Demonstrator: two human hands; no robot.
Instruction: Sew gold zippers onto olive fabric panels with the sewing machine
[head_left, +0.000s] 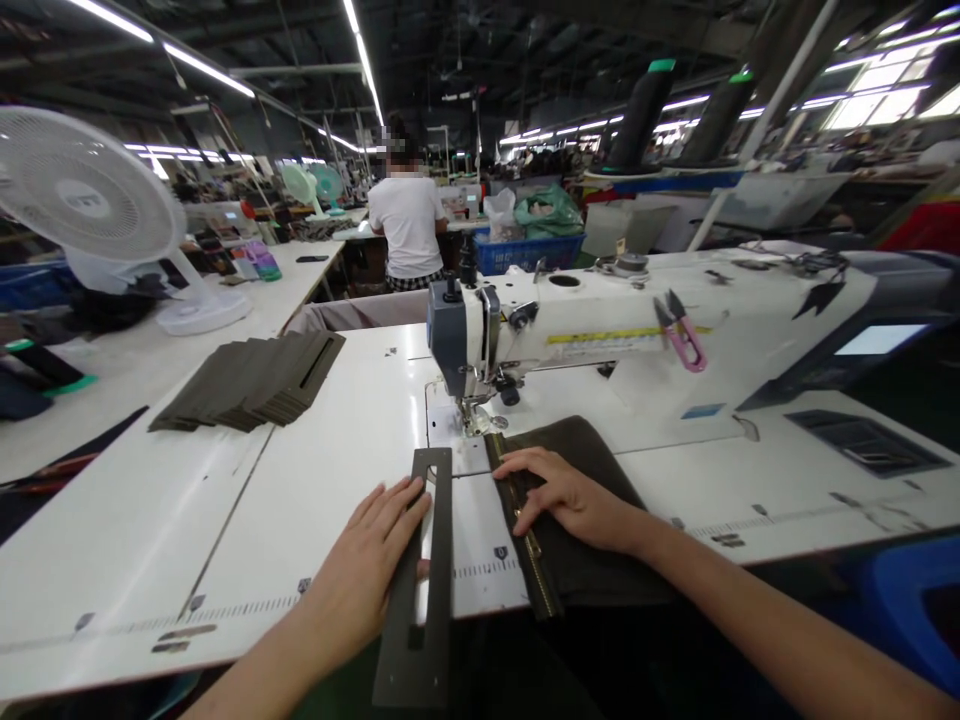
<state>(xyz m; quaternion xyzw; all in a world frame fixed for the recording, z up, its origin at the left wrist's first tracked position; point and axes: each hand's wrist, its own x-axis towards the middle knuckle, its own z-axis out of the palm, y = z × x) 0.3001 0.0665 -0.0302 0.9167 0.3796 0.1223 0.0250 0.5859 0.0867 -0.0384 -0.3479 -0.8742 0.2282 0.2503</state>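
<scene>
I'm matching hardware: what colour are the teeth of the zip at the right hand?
Gold; the zip teeth show best in the head view.

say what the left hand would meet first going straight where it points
Beyond the slotted panel it touches, the left hand would probably meet the presser foot of the sewing machine; depth is unclear.

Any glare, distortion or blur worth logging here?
Head view: windows blown out, pale glare streaks on the table; head view: fan stretched near the edge; head view: left hand and right hand fairly clear, far background softer.
</scene>
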